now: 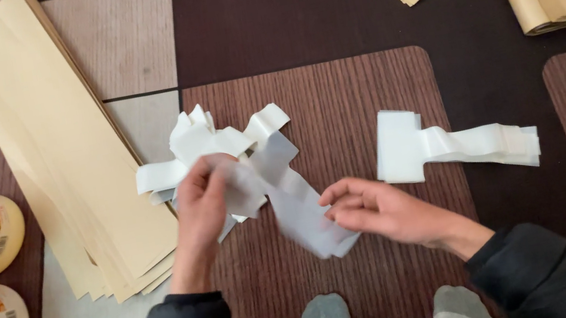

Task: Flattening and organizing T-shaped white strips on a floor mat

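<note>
Gripping a white paper strip (290, 196) above the brown patterned carpet (364, 90), the left hand (199, 205) pinches its upper end while the right hand (373, 209) closes its fingers, apparently, on the blurred lower end. Loose white strips (218, 143) lie just behind; a neat white stack (451, 146) lies to the right, tan paper sheets (56, 145) to the left.

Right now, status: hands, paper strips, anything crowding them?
Left hand grips the loose white strip pile. Right hand pinches one strip. Tan sheet stack touches the pile's left; neat strip stack lies apart, right.
</note>
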